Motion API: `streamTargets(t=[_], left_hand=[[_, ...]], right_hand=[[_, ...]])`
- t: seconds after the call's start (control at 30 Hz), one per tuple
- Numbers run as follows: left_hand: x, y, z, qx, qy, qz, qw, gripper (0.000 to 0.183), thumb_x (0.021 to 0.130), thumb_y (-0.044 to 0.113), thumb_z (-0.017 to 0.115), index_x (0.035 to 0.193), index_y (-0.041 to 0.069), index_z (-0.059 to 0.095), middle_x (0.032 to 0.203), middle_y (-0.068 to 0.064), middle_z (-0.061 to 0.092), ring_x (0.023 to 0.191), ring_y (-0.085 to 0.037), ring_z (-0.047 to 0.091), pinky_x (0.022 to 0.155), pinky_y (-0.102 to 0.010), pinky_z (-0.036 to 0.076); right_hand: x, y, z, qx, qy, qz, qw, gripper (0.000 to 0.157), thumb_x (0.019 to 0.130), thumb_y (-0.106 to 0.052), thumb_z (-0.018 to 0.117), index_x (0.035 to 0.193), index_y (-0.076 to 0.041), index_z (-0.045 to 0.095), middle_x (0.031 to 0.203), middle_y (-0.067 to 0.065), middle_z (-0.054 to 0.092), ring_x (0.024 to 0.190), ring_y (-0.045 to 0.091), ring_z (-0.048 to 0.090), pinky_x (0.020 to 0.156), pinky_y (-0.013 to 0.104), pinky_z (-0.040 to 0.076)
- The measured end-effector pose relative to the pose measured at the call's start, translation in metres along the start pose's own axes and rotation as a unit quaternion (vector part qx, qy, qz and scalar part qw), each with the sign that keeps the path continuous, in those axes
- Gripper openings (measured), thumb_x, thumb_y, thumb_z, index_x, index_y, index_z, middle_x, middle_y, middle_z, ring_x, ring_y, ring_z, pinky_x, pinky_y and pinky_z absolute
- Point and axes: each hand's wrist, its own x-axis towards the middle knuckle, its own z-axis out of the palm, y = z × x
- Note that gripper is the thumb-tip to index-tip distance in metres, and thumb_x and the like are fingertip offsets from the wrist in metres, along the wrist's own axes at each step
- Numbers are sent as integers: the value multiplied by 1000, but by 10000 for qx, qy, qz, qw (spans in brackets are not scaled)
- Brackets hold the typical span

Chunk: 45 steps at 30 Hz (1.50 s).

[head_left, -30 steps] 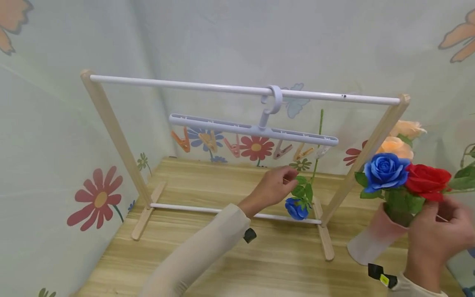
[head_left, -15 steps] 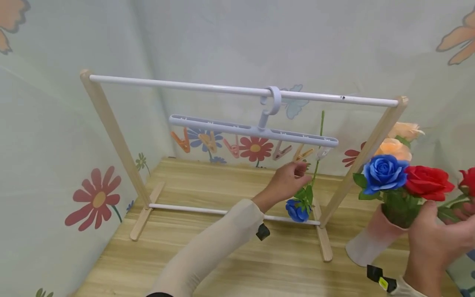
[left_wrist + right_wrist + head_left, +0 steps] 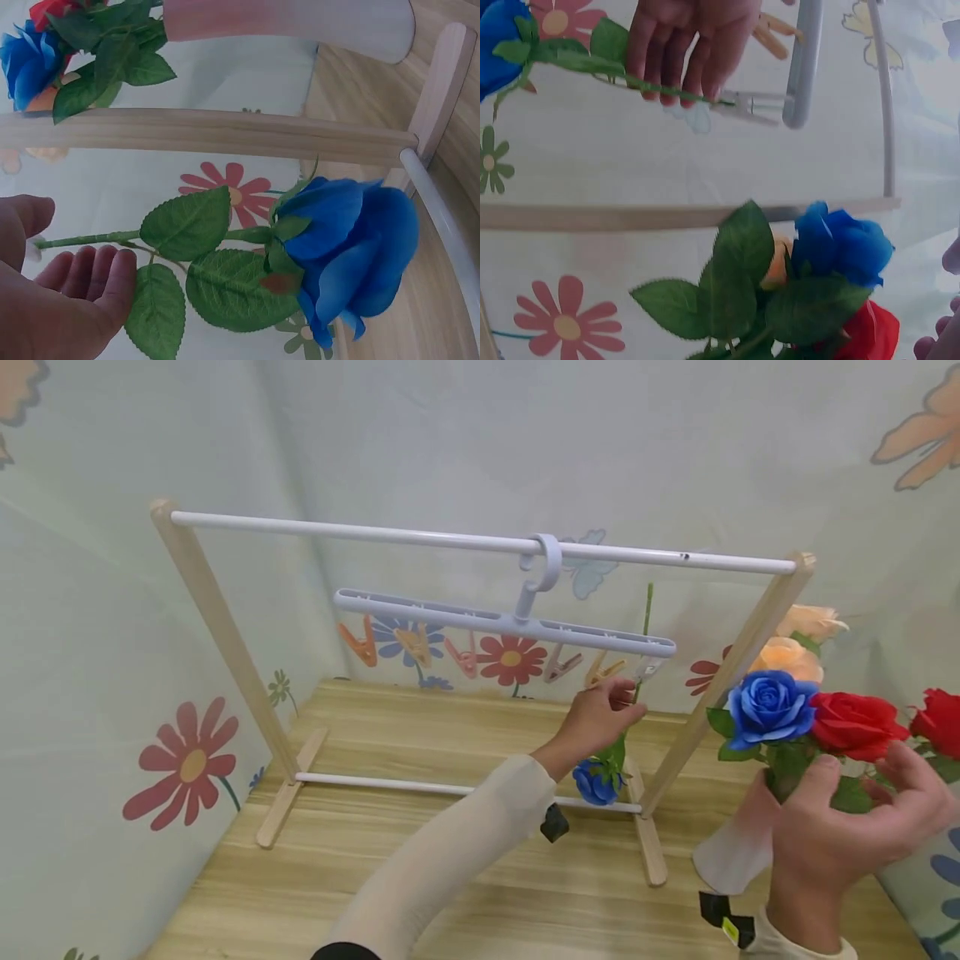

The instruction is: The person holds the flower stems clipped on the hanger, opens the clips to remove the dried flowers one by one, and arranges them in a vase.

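Observation:
A blue rose (image 3: 596,781) hangs head down, its green stem (image 3: 649,602) held by the white clothespin (image 3: 648,669) at the hanger's right end. My left hand (image 3: 596,718) is at the stem just below that clothespin. In the left wrist view, the left hand (image 3: 71,300) has its thumb apart from its fingers, with the stem passing close by the fingertips. My right hand (image 3: 855,818) holds nothing; its loosely bent fingers are close to a red rose (image 3: 858,725) and leaves in the pink-and-white vase (image 3: 738,843), partly covering them.
The grey hanger (image 3: 510,625) hooks over the white top rod (image 3: 360,533) of a wooden rack (image 3: 225,643). Several coloured clothespins, including an orange one (image 3: 360,642), hang under it. Another blue rose (image 3: 772,708) and peach roses (image 3: 787,660) stand in the vase. A second red rose (image 3: 939,722) is at the right edge.
My left hand has risen along the stem toward the white clothespin. My right hand has spread its fingers and moved left; a second red rose has come into view at the far right.

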Motion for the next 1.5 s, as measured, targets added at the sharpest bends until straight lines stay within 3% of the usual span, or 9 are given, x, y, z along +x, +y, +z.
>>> streamTargets(t=[0.2,0.47,0.67,0.73,0.83,0.93,1.13,1.3,1.5], left_hand=[[0,0,3,-152,163,16,9998,29,98,32,69,123,19,67,101,7,71,87,-3,63,77,-19,53],[0,4,4,-112,193,113,9997,20,97,28,71,113,16,67,101,3,74,87,-3,64,77,-18,54],[0,3,8,-34,253,11,9997,14,96,25,72,107,17,68,95,6,71,81,-1,61,74,-16,52],[0,2,8,10,274,28,9996,13,96,25,72,106,17,68,94,6,71,80,-1,61,72,-16,51],[1,0,8,53,286,141,9995,13,96,23,72,105,15,68,94,4,72,80,-1,61,71,-15,51],[2,0,8,81,281,238,9993,13,96,22,72,105,14,67,95,3,72,81,-1,61,70,-15,51],[0,1,7,115,204,243,9994,15,96,25,72,106,15,66,94,3,72,77,-1,60,66,-15,52],[-2,3,7,233,162,93,9996,18,96,30,71,109,18,69,94,7,72,76,-2,61,67,-16,52],[-4,6,6,395,151,102,9991,21,95,28,72,114,19,70,97,8,71,82,-3,62,74,-16,53]], right_hand=[[-12,-4,9,291,-251,-251,9989,41,89,-9,57,130,-11,59,122,-27,44,120,-5,43,96,19,36],[-20,-10,21,392,-482,-177,9979,37,89,-9,62,127,-8,63,117,-31,44,118,-5,46,94,18,39],[-30,-8,33,600,-766,-573,9936,34,88,-6,63,121,1,66,115,-33,45,112,-6,48,90,16,40],[-33,-7,37,659,-933,-698,9910,35,88,-5,63,122,2,66,118,-26,52,113,-7,47,92,16,40],[-36,-7,44,804,-1208,-828,9859,37,88,-4,65,125,4,63,122,0,62,115,-4,46,95,17,39],[-38,-10,53,780,-1493,-847,9821,39,89,-4,66,127,4,61,126,21,58,113,-2,45,95,17,39],[-41,-17,77,568,-1978,-552,9770,42,91,-10,69,129,1,57,122,22,54,102,10,50,86,17,41],[-40,-20,97,438,-2384,-106,9701,50,92,-16,70,135,2,52,125,21,55,104,21,58,85,22,45],[-37,-20,113,312,-2460,99,9687,50,93,-23,69,133,1,52,123,19,57,103,27,63,84,31,50]])
